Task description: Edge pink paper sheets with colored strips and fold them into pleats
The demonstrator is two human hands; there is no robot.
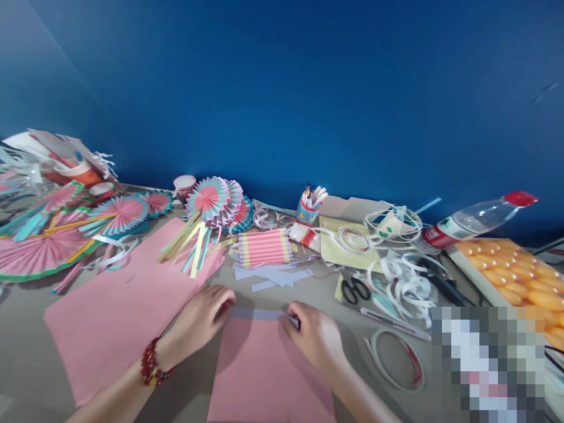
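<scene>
Pink sheet (271,370) flat on grey bench (176,405), btwn the person's two hands, long side running toward bench's near edge. Lavender strip (255,314) lies across sheet's far end.

L hand (205,314) at sheet's far L corner: fingers curled, tips by strip's end; can't tell if it grips paper. Red bead bracelet (152,364) on that wrist. R hand (315,329) over far R corner, thumb bent in nr forefinger at strip's other end; can't tell from here if pinching or just pressing. Most of sheet lies on near side of both hands.

Larger pink paper (118,317) to L, partly behind L forearm. Beyond hands, toward bench's far edge: loose lavender strips (273,276), pleated pink piece (265,247) w/ yellow ends, pen cup (308,211) close to blue wall (282,88). Pleated rosettes (215,197) + fans (48,252) farther L. R of R hand: black-handled scissors (355,289), slim white tool (395,324), red-lined white coil (415,367). Red-capped bottle (482,217) toward bench's far R corner.
</scene>
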